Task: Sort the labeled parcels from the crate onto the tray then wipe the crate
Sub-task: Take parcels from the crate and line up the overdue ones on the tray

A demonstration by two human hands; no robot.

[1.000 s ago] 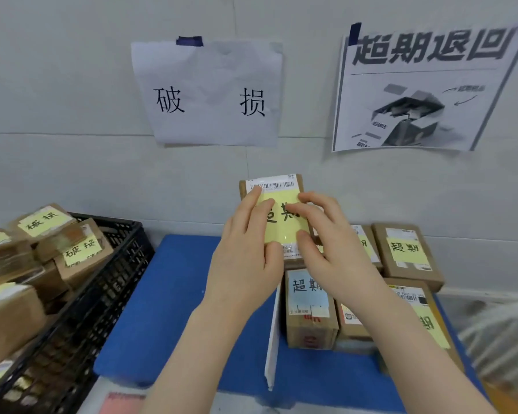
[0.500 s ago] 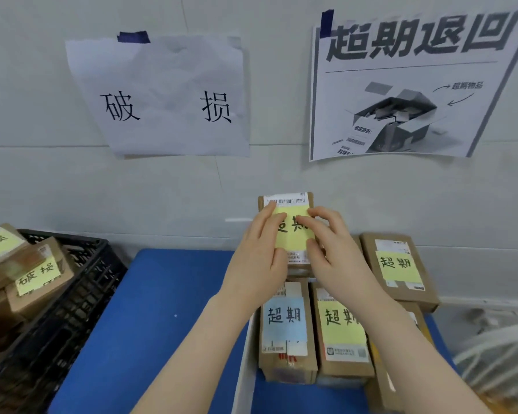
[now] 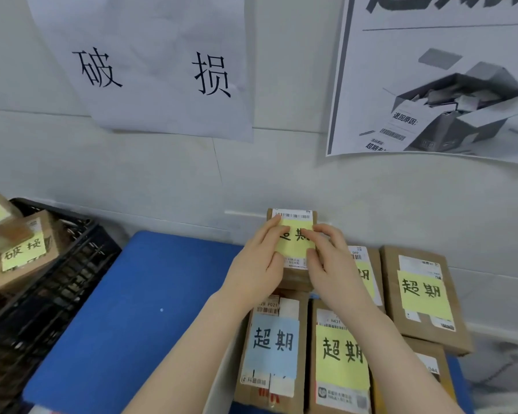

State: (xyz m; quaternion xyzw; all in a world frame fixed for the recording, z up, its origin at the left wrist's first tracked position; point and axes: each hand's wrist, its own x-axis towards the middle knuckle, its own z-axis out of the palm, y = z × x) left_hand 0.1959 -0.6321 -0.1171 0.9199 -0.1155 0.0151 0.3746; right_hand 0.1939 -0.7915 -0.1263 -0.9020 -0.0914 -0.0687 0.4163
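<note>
A small brown parcel [image 3: 293, 234] with a yellow note and a barcode label lies at the back of the blue tray [image 3: 126, 309], by the wall. My left hand [image 3: 259, 264] holds its left side and my right hand [image 3: 329, 264] its right side, fingers laid over the yellow note. Several more labelled parcels lie on the tray's right half: one with a blue note [image 3: 274, 348], one with a yellow note [image 3: 341, 357], another [image 3: 422, 297] further right. The black crate [image 3: 66, 264] at the left holds brown parcels [image 3: 24, 252] with yellow notes.
A white divider [image 3: 219, 386] runs down the tray beside the parcels. On the wall hang a handwritten paper sign [image 3: 159, 67] and a printed poster [image 3: 443, 85]. The tray's left half shows bare blue.
Both hands have carried the parcel down and away, towards the wall end of the tray. The view has moved closer and to the right, so less of the crate shows.
</note>
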